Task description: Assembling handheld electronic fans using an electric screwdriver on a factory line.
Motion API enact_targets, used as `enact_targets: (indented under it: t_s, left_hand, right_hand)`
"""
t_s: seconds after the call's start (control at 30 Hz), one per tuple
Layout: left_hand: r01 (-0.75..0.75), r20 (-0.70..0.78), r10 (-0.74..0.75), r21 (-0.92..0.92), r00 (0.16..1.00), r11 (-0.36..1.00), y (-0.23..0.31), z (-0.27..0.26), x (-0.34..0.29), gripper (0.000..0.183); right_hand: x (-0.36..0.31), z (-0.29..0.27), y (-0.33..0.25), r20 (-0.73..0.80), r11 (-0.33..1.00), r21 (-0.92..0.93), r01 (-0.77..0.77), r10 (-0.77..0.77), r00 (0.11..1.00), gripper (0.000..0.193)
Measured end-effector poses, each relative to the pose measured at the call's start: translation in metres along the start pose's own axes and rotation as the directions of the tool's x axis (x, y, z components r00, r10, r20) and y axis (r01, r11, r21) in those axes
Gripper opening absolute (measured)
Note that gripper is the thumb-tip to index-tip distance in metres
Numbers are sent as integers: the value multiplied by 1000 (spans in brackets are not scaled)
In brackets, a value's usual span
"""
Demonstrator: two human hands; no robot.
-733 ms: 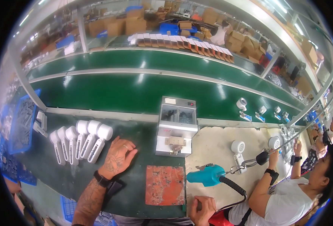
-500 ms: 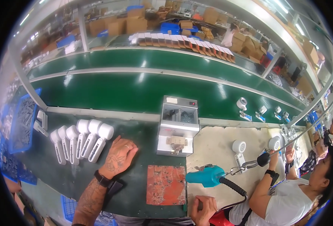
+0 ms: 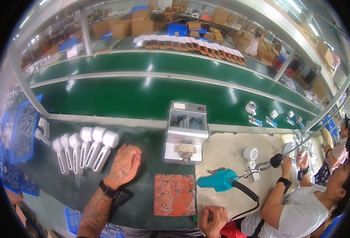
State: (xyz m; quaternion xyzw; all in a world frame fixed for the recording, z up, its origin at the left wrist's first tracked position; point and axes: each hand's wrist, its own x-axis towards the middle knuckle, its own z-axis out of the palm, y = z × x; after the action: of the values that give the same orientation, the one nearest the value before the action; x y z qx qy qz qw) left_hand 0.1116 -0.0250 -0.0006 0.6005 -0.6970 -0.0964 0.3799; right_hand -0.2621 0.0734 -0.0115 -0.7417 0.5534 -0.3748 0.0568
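Note:
My left hand (image 3: 124, 164) rests on the dark green tabletop, its fingers curled together with nothing seen in them. To its left lies a row of several white handheld fan housings (image 3: 99, 148), round heads pointing away from me. Low at the table's front edge is my right hand (image 3: 214, 220), loosely fisted, touching no tool. Above it a teal power screwdriver (image 3: 218, 181) hangs sideways from a metal hook, its tip near a worn red pad (image 3: 174, 195). Beyond the pad stands a grey screw feeder (image 3: 187, 135) with loose screws in its tray.
A co-worker (image 3: 306, 202) sits at the right, hands raised. One white fan (image 3: 250, 154) lies on the pale board between us. A green conveyor (image 3: 143, 95) crosses behind, carrying several fans at right. Blue baskets (image 3: 34, 131) with grey parts stand left.
The fingers of my left hand have shifted slightly left and straightened a little. The hanging screwdriver has swung up slightly. The co-worker's hands have moved. My right hand stays put.

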Motion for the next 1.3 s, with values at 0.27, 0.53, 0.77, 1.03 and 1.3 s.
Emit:
enact_targets:
  t_s: [0.27,0.53,0.77,1.03,1.3]
  left_hand:
    - [-5,30,4,47,1000,999,1,3,-1,4]
    - [-39,-10,40,60,999,997,-4,4,-4,10]
    - [-40,4,40,36,999,999,-6,5,-3,14]
    - [-22,-1,22,1,1000,1000,-2,4,-2,16]
    - [-35,6,35,34,999,999,-9,6,-4,17]
  right_hand:
    - [-1,0,0,0,1000,3,-18,18,1000,20]
    - [-3,0,2,14,1000,4,0,0,1000,19]
    - [-2,-1,0,17,1000,2,-21,21,1000,18]
    - [-15,9,16,-9,1000,-29,4,-4,1000,21]
    - [-14,8,10,6,999,-15,-36,36,999,14]
